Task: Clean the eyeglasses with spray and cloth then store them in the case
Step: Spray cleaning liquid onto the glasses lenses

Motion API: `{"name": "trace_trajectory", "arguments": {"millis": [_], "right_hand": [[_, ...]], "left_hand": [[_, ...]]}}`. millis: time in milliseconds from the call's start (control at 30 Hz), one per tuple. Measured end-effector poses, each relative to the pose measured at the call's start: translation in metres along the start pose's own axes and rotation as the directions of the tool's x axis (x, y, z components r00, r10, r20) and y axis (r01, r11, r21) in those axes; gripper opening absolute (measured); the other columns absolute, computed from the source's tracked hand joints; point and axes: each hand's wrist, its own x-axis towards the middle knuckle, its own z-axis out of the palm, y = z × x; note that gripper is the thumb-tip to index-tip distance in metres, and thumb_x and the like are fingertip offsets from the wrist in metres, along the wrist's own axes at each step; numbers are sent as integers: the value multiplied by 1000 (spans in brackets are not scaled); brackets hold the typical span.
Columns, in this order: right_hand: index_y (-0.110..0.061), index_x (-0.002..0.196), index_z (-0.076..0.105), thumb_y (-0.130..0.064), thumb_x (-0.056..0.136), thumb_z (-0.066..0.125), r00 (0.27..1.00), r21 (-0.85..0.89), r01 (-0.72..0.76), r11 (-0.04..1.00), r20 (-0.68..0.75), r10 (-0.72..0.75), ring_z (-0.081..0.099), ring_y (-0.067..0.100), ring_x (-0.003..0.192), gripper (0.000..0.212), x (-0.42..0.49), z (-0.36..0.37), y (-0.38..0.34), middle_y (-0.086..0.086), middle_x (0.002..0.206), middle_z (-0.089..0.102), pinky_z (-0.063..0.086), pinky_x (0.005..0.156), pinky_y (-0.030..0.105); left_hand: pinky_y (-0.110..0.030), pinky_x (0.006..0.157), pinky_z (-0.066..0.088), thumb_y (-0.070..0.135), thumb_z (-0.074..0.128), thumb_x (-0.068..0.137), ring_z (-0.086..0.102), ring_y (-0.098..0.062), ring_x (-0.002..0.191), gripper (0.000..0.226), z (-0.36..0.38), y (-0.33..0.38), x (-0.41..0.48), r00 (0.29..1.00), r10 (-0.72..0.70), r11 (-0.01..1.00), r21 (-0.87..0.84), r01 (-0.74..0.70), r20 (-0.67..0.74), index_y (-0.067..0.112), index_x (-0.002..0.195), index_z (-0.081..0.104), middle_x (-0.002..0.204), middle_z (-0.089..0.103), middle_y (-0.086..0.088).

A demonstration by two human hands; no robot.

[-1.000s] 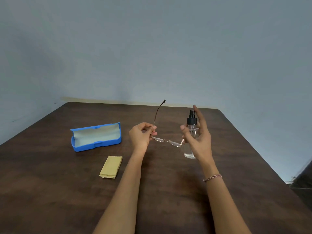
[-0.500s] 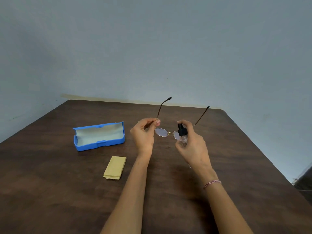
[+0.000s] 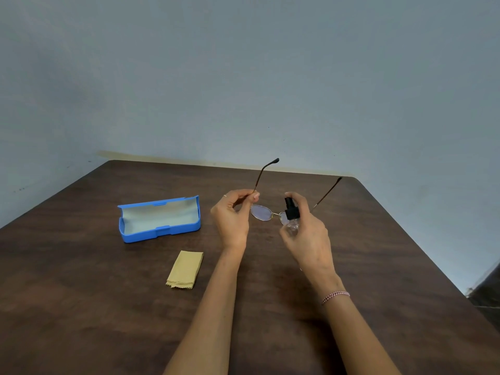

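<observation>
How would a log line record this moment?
left hand pinches eyeglasses | right hand grips spray bottle | cloth untouched | case open

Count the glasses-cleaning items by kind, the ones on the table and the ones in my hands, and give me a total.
eyeglasses: 1, pinched by the left hand
spray bottle: 1, held in the right hand
cloth: 1, yellow, folded on the table
case: 1, blue, open on the table
Total: 4
</observation>
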Motion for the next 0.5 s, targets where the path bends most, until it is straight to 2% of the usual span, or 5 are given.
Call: {"name": "trace_trajectory", "arguments": {"millis": [167, 267, 433, 500], "right_hand": [[-36, 123, 33, -10, 80, 59, 1000, -19, -6, 1000, 19, 7, 62, 25, 80, 57, 0, 1, -1, -4, 103, 63, 50, 66, 34], [-35, 126, 34, -11, 80, 63, 1000, 18, -4, 1000, -17, 5, 63, 25, 83, 59, 0, 1, 0, -1, 104, 64, 48, 68, 32], [-45, 124, 33, -23, 81, 66, 998, 86, -52, 995, -25, 54, 57, 21, 68, 59, 3, -1, 12, -5, 84, 61, 48, 60, 30], [-47, 122, 34, -20, 79, 65, 997, 116, -76, 990, -14, 79, 57, 21, 66, 59, 4, -3, 17, -4, 82, 63, 50, 60, 34]], "left_hand": [[-17, 72, 53, 10, 73, 78, 67, -4, 77, 17, 0, 0, 0, 1000, 4, 1000, -15, -4, -15, 24, 87, 69, 78, 71, 4], [-18, 72, 53, 10, 73, 78, 67, -5, 76, 18, -1, 0, 2, 1000, 0, 999, -32, -1, -22, 26, 85, 69, 79, 71, 3], [-24, 73, 55, 5, 72, 78, 69, -9, 76, 23, -2, 0, 4, 998, -23, 995, -94, 17, -67, 27, 81, 69, 78, 71, 2], [-27, 73, 56, 2, 71, 78, 69, -10, 75, 24, -4, -3, 7, 995, -44, 992, -120, 33, -95, 26, 81, 69, 77, 71, 2]]}}
